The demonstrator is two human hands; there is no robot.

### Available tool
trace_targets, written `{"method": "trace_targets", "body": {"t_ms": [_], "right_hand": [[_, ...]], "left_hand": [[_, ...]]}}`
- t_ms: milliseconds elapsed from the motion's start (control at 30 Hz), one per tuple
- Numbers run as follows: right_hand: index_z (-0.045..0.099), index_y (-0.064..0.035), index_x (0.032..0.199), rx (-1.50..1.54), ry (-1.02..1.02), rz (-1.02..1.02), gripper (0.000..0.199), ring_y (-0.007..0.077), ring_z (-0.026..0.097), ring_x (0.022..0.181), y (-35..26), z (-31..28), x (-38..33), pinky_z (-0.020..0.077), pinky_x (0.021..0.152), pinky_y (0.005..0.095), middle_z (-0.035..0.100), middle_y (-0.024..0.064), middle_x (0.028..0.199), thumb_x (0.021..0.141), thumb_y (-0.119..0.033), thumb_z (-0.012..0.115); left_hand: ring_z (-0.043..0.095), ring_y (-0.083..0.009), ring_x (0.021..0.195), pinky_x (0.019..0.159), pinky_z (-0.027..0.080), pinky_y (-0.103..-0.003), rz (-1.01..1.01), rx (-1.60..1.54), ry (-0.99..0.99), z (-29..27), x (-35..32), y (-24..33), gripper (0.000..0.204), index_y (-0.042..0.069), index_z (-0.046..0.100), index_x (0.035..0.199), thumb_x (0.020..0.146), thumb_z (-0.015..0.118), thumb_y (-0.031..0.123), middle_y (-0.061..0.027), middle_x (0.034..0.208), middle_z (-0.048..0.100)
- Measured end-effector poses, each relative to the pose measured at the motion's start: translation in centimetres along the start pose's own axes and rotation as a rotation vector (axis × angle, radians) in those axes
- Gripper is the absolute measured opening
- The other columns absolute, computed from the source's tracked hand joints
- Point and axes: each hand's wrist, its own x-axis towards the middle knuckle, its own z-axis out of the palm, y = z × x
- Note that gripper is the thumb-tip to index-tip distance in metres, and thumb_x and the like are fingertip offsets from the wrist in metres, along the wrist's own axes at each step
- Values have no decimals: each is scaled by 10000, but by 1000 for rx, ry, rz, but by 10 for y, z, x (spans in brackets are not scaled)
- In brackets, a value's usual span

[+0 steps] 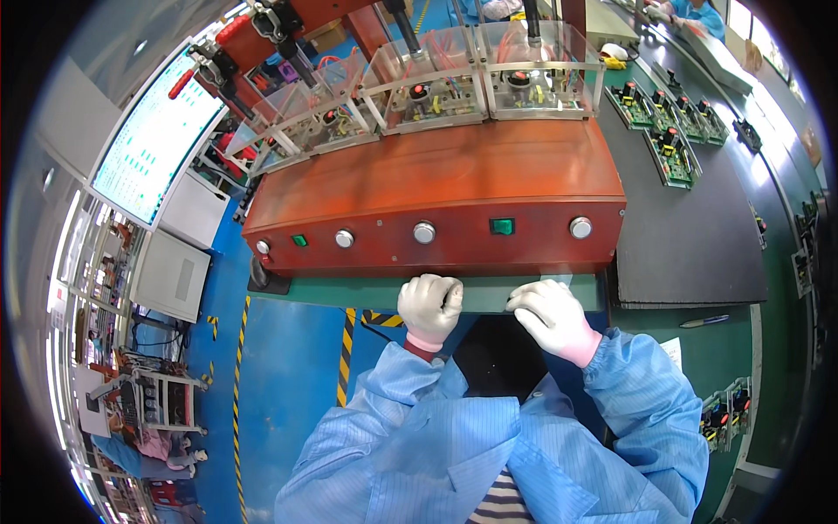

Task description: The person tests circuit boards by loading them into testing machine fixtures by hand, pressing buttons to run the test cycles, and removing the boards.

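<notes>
My left hand point(429, 307), in a white glove with a pink cuff, rests at the front edge of the green bench point(340, 292). Its fingers are curled into a loose fist, and no object shows in it. My right hand point(553, 318), gloved the same way, is at that edge further right, fingers bent and held together, with nothing visible in them. Just beyond both hands stands a red test fixture point(436, 188) with silver round buttons and green rocker switches. On top, under clear covers point(423, 83), sit circuit boards with red-topped parts.
Several green circuit boards point(672, 157) lie on a black mat point(690, 236) at the right, near a pen point(704, 321). More boards point(726, 415) are at the lower right. A lit monitor point(157, 135) stands at the left. Toggle clamps point(279, 35) rise above the fixture.
</notes>
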Motion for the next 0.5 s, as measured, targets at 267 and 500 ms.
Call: {"method": "trace_targets", "body": {"t_ms": [267,500], "right_hand": [[758,-85,1025,82,-31,29,129,246,669,1056,-8,-3,5,491,980,363,741,49,1132,974,-134,649],[755,-80,1025,45,-52,59,127,259,659,1031,-9,-6,2,485,970,354,737,65,1140,960,-127,657]], "left_hand": [[599,-243,695,688,481,-363,24,-8,-17,-3,3,1,101,144,756,810,814,757,245,-22,796,681],[601,-248,703,690,483,-361,-11,-3,-4,-5,1,3,113,137,754,809,807,760,250,-18,813,689]]}}
